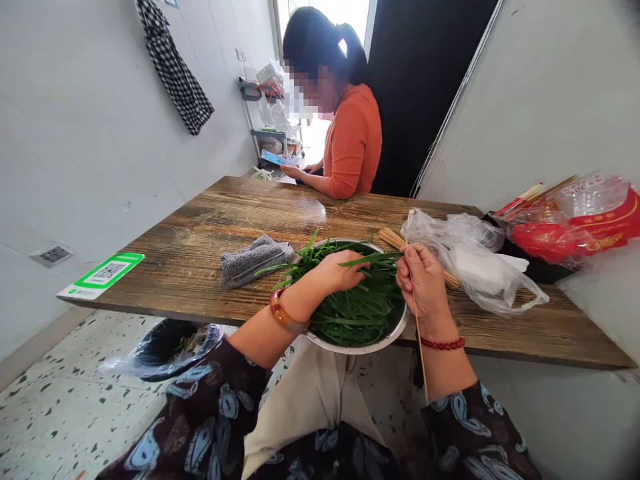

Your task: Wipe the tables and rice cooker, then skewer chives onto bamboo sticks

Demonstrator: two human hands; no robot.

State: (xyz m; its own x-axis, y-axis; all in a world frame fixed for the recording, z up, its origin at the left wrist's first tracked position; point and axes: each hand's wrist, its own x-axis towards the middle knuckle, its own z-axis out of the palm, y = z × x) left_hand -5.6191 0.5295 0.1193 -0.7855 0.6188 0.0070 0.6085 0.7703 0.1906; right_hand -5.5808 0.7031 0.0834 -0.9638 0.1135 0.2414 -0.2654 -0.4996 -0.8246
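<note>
A metal bowl (403, 327) full of long green garlic chives (355, 313) sits at the table's front edge, partly over my lap. My left hand (345, 270) is in the bowl with its fingers curled into the leaves; a leaf crosses by its thumb, and some fingertips are hidden among the greens. On the bowl's right side, my right hand (423, 277) pinches a thin wooden skewer (419, 340), which stands nearly upright and runs down past my wrist. Several chive leaves stretch from the bowl to the right fingers.
A folded grey cloth (256, 260) lies left of the bowl. Behind the right hand are loose skewers (391, 237) and a clear plastic bag (470, 260). A black box (537, 267) holds red packaging. Across the wooden table (200, 230) sits a person in orange (355, 143). A lined bin (170, 347) stands below left.
</note>
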